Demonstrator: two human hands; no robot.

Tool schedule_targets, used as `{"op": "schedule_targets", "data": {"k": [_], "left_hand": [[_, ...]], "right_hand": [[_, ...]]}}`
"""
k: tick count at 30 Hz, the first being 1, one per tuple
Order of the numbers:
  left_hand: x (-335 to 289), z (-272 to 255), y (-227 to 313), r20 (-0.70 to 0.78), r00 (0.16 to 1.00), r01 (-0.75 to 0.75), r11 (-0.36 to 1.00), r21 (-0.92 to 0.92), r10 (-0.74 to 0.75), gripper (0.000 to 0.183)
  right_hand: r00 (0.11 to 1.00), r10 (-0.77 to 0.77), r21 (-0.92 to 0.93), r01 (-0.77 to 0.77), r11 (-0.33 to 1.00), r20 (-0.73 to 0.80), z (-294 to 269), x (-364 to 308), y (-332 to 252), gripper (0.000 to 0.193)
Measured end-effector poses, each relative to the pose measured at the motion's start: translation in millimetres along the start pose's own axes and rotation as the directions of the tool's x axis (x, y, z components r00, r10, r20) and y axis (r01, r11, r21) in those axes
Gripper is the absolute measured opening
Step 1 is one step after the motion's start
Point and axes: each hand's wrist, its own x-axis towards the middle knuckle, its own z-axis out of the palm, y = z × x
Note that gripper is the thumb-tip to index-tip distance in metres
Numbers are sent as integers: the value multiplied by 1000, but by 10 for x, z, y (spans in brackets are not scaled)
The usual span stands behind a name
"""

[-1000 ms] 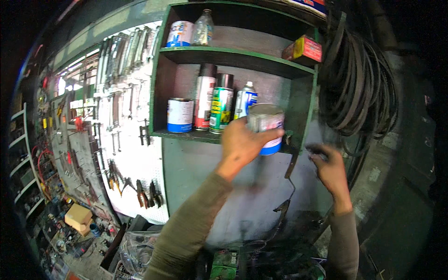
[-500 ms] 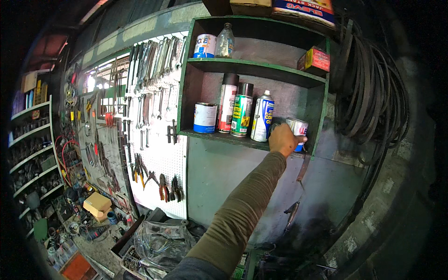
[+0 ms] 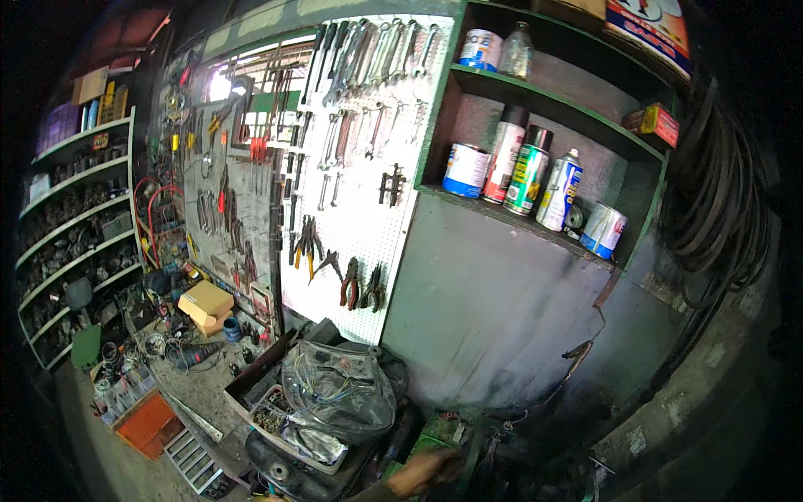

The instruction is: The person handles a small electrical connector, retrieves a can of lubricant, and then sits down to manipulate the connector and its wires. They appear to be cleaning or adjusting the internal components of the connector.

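My right hand (image 3: pixel 425 470) is low in the head view, near the lower edge, over a green metal part (image 3: pixel 443 431). Motion smears its fingers, and I cannot make out anything in them. A small skin-toned patch beside a teal bit shows at the bottom edge left of it; this may be my left hand, but too little is visible. On the green shelf (image 3: pixel 535 100) up to the right stand a white-and-blue spray can (image 3: pixel 559 192), a small dark round object (image 3: pixel 574 219) and a white-and-blue tin (image 3: pixel 603 230).
Two more spray cans and another tin (image 3: pixel 466 170) share that shelf. Wrenches and pliers (image 3: pixel 349 284) hang on a white pegboard (image 3: pixel 326 238). Below lies a black plastic bag (image 3: pixel 339 389) beside a tray of small parts (image 3: pixel 272 414). Cables (image 3: pixel 719 201) hang at the right.
My right hand has left the shelf beside the right-hand tin and dropped to the lower edge. The view has tilted and shifted, and the dark round object now shows between spray can and tin.
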Motion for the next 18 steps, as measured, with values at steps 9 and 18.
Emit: {"op": "schedule_targets", "data": {"k": [9, 18], "left_hand": [[-3124, -3247, -671, -436, 889, -196, 977, -89, 139, 36], [-4718, -3865, -116, -653, 621, -302, 901, 313, 435, 23]], "right_hand": [[948, -21, -322, 129, 938, 317, 2307, -269, -211, 30], [936, -351, -453, 303, 839, -23, 2801, -149, -1176, 23]]}}
